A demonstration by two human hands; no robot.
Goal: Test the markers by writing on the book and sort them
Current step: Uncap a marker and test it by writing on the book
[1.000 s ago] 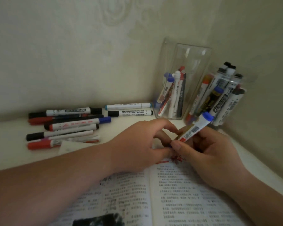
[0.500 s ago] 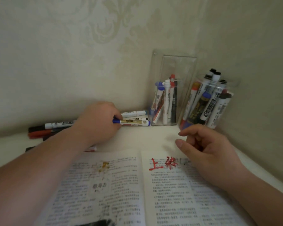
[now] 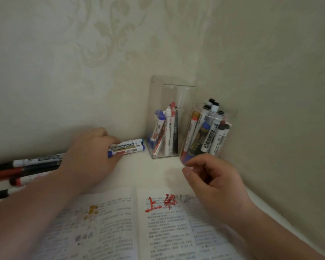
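Loose markers at the tabletop's left edge, left hand gripping a blue-capped marker near the back edge, open book at the front edge, clear rectangular holder and round holder of markers in the back right corner, right hand loosely curled, holding nothing.

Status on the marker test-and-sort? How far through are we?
Looks done: red characters written on the open printed book; the clear rectangular box and round clear holder both hold markers.
In hand: left hand grips a white marker with blue ends; right hand holds nothing.
Left: the loose red and black markers by the wall, seemingly unsorted.
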